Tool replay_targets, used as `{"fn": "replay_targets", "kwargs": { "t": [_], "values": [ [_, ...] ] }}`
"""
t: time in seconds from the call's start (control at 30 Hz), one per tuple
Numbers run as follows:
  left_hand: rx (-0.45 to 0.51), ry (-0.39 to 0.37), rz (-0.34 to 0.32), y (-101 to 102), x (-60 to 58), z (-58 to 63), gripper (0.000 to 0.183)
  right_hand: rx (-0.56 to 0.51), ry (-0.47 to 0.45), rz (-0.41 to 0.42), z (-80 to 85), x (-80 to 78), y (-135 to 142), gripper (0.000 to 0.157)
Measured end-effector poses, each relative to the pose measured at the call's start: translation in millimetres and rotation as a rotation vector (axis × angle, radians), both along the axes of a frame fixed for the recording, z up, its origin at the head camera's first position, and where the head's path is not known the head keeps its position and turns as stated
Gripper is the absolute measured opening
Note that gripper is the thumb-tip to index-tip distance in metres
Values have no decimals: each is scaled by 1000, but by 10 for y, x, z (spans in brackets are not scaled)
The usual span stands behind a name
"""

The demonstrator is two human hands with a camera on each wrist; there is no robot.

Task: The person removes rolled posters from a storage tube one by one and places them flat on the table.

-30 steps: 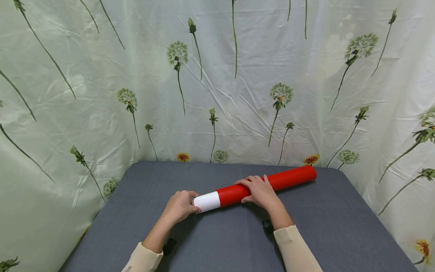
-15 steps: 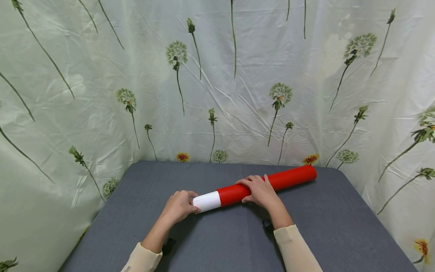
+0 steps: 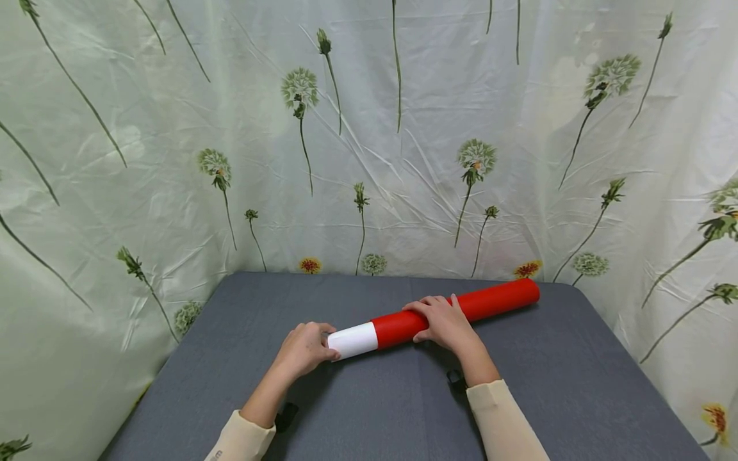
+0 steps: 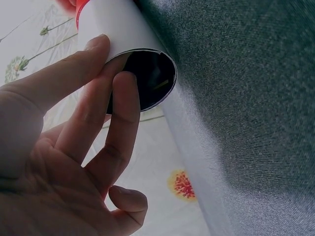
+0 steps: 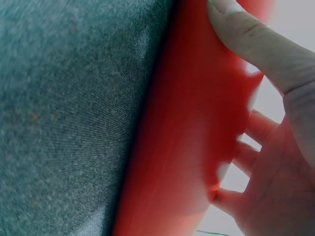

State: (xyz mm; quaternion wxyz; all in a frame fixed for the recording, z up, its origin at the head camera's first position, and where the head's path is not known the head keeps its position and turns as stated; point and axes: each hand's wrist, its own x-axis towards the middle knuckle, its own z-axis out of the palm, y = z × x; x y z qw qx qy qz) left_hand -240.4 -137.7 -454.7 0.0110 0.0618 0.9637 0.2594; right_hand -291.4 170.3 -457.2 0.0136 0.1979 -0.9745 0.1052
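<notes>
A long red tube (image 3: pixel 497 302) lies slantwise over the table, its far end at the back right. From its near left end sticks out a white tube (image 3: pixel 353 340), narrower than the red one. My left hand (image 3: pixel 302 351) pinches the white tube's open end. In the left wrist view the thumb presses the outside of the white wall (image 4: pixel 115 27) while fingertips (image 4: pixel 126 86) reach into the dark hollow. My right hand (image 3: pixel 444 323) grips the red tube from above near its middle; in the right wrist view the thumb lies along the red surface (image 5: pixel 172 132), with fingers on the far side.
The grey cloth-covered table (image 3: pixel 369 416) spreads under both arms. Behind and beside it hangs a pale curtain (image 3: pixel 369 128) with a dandelion print. A dark wrist camera (image 3: pixel 286 417) sits under the left wrist, another dark camera (image 3: pixel 455 380) under the right.
The red tube and my right hand have shifted slightly to the right, and a little more of the white tube shows. My left hand stays almost in place on the white end.
</notes>
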Motion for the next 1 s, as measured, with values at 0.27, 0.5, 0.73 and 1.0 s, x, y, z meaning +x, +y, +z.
{"fn": "replay_targets", "kwargs": {
  "t": [0.27,0.5,0.73,1.0],
  "values": [
    [-8,-4,-3,1,5,13,49,-8,-15,-1,19,10,17,64],
    [-8,-16,10,5,6,17,50,-11,-28,-8,24,1,41,65],
    [-5,-26,18,9,4,26,50,-10,-43,-14,27,-11,68,66],
    [-8,-22,13,6,10,27,48,-16,-51,-19,36,-6,92,64]
  ]
}}
